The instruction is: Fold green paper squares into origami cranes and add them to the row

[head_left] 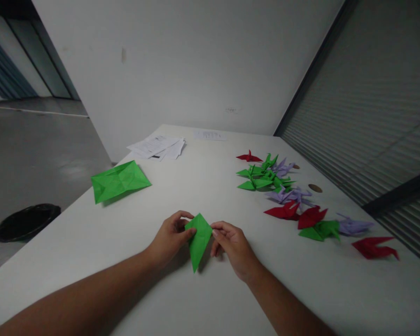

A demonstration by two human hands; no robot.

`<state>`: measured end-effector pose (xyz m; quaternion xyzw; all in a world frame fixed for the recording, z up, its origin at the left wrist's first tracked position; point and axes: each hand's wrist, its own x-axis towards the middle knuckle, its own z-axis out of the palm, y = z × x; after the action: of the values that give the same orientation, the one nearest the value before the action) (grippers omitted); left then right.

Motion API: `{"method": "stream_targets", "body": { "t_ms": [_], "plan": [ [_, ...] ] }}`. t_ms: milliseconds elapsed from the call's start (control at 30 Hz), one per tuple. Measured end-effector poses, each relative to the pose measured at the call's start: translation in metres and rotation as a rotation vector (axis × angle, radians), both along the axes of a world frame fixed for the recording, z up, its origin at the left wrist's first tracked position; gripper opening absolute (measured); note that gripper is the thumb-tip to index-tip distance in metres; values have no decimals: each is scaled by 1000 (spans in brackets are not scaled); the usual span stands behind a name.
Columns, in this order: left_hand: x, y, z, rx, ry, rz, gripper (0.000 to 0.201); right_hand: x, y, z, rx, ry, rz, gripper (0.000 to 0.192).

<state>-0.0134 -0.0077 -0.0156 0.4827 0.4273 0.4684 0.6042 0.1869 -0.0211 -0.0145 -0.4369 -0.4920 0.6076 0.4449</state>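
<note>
Between my hands is a folded green origami paper [200,240], kite-shaped, with its long point toward me. My left hand [172,235] grips its left side, thumb on top and fingers behind. At its right corner, my right hand [233,245] pinches the edge between thumb and forefinger, the other fingers curled below. The paper is held just over the white table [143,289]; whether its lower tip touches the surface I cannot tell.
Folded paper cranes in green [262,179], red [374,247] and purple [353,226] lie along the table's right side. Creased green sheets [121,181] sit at the left edge. Printed papers [157,147] are farther back. A black-lined bin [26,223] stands on the floor at left.
</note>
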Motion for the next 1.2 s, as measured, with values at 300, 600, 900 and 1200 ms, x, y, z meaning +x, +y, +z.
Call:
{"method": "stream_targets", "body": {
  "t_ms": [300, 600, 900, 1200],
  "plan": [
    [-2, 0, -2, 47, 36, -40, 32, 2, -2, 1, 0, 16, 5, 40],
    [-1, -3, -4, 128, 43, -99, 26, -2, -3, 0, -4, 74, 98, 37],
    [-1, -3, -6, 171, 98, -114, 26, -2, -3, -4, 16, 132, 111, 35],
    [0, -4, -5, 129, 112, -146, 30, -2, -3, -5, 59, 143, 73, 35]
  ]
}}
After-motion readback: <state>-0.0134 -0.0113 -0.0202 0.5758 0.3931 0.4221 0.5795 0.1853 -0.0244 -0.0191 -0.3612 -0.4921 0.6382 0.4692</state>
